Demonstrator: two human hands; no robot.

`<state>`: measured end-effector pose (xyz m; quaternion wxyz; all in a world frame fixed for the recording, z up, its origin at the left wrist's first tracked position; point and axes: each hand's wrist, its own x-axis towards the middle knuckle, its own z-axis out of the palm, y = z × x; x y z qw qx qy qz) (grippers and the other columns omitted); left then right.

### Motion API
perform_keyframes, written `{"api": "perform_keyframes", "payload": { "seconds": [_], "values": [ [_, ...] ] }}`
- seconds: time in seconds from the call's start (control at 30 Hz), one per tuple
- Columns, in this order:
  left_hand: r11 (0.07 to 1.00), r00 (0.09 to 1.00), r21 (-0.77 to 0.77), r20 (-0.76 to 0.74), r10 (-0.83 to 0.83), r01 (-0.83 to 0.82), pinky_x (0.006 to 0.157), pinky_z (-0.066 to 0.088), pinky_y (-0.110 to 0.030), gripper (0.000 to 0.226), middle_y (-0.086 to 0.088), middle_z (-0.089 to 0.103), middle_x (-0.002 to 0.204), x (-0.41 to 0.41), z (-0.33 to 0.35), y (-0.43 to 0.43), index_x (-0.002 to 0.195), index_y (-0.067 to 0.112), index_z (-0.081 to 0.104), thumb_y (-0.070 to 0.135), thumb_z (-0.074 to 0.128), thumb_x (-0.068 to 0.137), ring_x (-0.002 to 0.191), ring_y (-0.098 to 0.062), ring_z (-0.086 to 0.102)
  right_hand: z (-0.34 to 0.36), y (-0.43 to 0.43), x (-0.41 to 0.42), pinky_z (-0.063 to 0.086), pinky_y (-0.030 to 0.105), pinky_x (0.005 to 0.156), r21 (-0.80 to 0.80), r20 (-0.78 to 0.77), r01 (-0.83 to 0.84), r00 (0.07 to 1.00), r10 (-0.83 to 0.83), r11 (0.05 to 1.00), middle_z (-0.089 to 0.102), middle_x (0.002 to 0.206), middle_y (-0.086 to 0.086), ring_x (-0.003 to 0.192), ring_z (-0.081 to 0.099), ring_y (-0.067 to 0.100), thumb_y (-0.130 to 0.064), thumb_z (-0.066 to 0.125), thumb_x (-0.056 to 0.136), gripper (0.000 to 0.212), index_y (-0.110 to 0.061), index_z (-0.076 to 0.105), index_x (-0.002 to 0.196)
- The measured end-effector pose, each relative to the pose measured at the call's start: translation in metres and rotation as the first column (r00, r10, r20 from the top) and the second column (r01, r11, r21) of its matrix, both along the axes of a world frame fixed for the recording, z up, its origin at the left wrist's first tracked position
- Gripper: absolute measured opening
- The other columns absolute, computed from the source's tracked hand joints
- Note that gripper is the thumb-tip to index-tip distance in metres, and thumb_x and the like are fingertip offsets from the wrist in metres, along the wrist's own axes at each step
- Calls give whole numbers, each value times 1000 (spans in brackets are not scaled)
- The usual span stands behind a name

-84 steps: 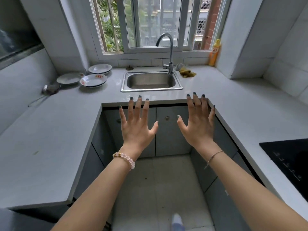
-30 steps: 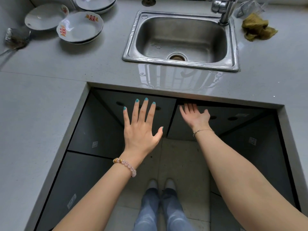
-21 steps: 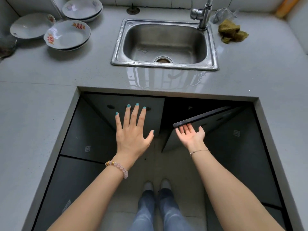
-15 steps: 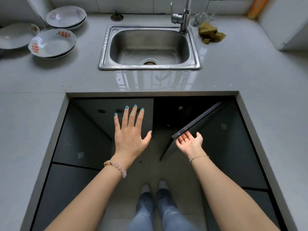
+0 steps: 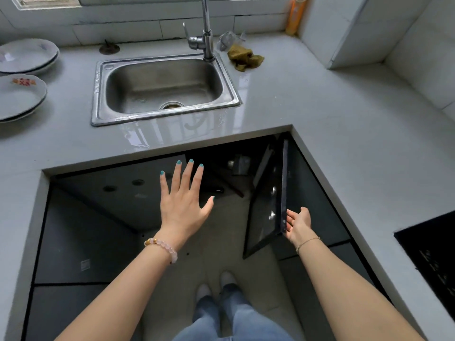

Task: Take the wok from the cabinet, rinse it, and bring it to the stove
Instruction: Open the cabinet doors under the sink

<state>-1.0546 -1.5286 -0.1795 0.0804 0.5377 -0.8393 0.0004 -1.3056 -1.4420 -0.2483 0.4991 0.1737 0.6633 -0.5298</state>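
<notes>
You're honestly still at the very start here. The cabinet door (image 5: 269, 205) under the sink (image 5: 161, 88) is swung wide open, nearly edge-on to the camera, and your right hand (image 5: 296, 223) is at its outer edge with the fingers loose and spread, touching or just beside the panel rather than clamped on anything. Your left hand (image 5: 183, 200) hangs flat and splayed out in front of the opening, holding nothing. As for the wok, I can't actually pick it out: the inside of the cabinet is dark, there's a dark handle-like thing (image 5: 214, 190) and some pipe-looking hardware in there, but I wouldn't swear any of it is the wok. So, my read: door open is the only bit done. Finding and lifting the wok out, rinsing it under the faucet (image 5: 205, 33), and carrying it over to the black stove (image 5: 433, 254) at your right edge are all still ahead. You'll probably need to crouch or lean in to see what's in there, since the counter (image 5: 320, 114) overhang blocks most of the view.
</notes>
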Motion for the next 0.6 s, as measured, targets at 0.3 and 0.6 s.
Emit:
{"api": "perform_keyframes", "payload": {
  "seconds": [0.3,0.6],
  "values": [
    [998,998,18,6,-66,66,115,1,-54,76,-5,18,157,-11,-4,5,148,19,18,55,42,85,145,-27,6,-3,21,-33,34,30,53,187,-408,2,910,76,982,53,71,3,62,45,20,-27,38,91,38,1,64,95],
    [999,999,28,30,-25,24,115,-4,-52,76,-2,11,158,-5,-9,-2,149,22,10,58,33,86,146,-25,0,-13,37,-20,29,43,112,709,-595,-251,290,750,659,31,149,17,136,29,31,-29,47,90,64,-3,26,144]
  ]
}}
